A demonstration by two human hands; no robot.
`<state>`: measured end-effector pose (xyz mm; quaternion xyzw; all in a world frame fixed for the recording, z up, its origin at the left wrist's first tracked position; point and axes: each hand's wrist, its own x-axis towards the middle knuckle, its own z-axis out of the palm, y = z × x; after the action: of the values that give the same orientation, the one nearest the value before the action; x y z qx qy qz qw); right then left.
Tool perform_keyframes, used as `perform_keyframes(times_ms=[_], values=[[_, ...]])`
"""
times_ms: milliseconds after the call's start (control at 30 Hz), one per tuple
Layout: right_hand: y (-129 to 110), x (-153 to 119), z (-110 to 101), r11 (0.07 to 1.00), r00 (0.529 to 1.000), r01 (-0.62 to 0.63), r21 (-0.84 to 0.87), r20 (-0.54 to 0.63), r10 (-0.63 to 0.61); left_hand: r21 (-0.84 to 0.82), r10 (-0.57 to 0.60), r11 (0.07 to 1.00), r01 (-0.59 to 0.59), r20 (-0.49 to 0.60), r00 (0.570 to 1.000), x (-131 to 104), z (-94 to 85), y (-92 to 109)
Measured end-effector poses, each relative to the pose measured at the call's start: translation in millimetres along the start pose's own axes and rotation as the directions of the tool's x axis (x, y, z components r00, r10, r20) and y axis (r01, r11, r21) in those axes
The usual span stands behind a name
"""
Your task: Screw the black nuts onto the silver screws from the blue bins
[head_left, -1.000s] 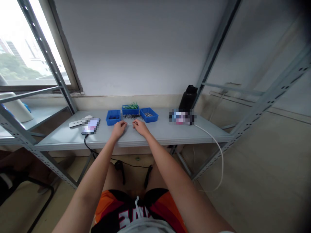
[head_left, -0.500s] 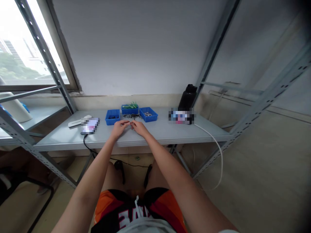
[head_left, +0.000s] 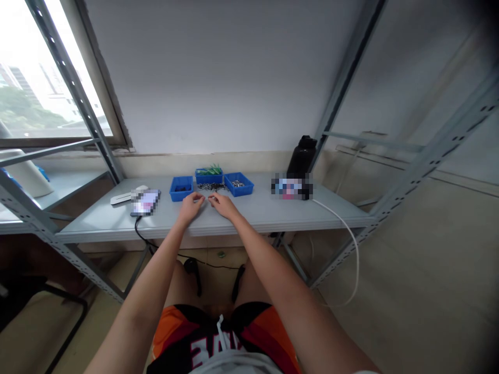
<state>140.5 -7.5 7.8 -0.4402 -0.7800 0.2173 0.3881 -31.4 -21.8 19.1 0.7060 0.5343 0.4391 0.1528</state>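
Note:
Over the grey shelf, my left hand has its fingertips pinched together; whatever they hold is too small to make out. My right hand, a short gap to the right, is also curled in a pinch, its contents hidden or tiny. Just beyond my hands lies a pile of small dark and metallic pieces. Around the pile stand a blue tray with dark parts, a blue tray holding green strips and a blue tray of small silvery parts.
A phone on a black cable and a white flat object lie to the left. On the right, a black bottle stands behind a blurred-out device with a white cable. Metal posts frame the shelf.
My hands, whose fingertips met half a second ago, are now slightly apart. The left fingers have drawn back to the left and curled more. The trays have stayed in place.

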Motion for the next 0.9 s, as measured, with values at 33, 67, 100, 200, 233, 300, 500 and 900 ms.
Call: perform_keyframes(times_ms=[33, 67, 100, 200, 233, 300, 500, 900], values=[[0, 0, 0, 1.000, 1.000, -0.003, 0.012, -0.009, 0.003, 0.002, -0.007, 1.000, 0.007, 0.017, 1.000, 0, 0.4, -1], [0, 0, 0, 1.000, 1.000, -0.003, 0.021, -0.013, 0.003, 0.009, -0.009, 1.000, 0.009, 0.037, 0.999, 0, 0.8, -2], [0, 0, 0, 1.000, 1.000, -0.001, 0.025, -0.014, 0.001, 0.021, -0.005, 1.000, 0.004, 0.055, 0.998, 0, 1.2, -2], [0, 0, 0, 1.000, 1.000, 0.001, 0.012, 0.001, -0.001, 0.062, 0.030, 0.997, -0.035, 0.082, 0.996, 0, 2.1, -3], [0, 0, 0, 1.000, 1.000, 0.001, 0.002, 0.010, -0.001, 0.072, 0.036, 0.997, -0.042, 0.082, 0.996, 0, 2.2, -3], [0, 0, 0, 1.000, 1.000, 0.003, -0.013, 0.023, -0.003, 0.086, 0.034, 0.995, -0.042, 0.085, 0.996, 0, 2.1, -4], [2, 0, 1, 1.000, 0.999, 0.026, -0.016, 0.033, -0.025, 0.115, 0.019, 0.993, -0.029, 0.089, 0.996, 1, 1.9, -4], [12, 5, 4, 0.995, 0.997, -0.042, 0.091, -0.058, 0.047, 0.054, 0.008, 0.999, -0.010, 0.046, 0.999, -1, 0.3, 0]])
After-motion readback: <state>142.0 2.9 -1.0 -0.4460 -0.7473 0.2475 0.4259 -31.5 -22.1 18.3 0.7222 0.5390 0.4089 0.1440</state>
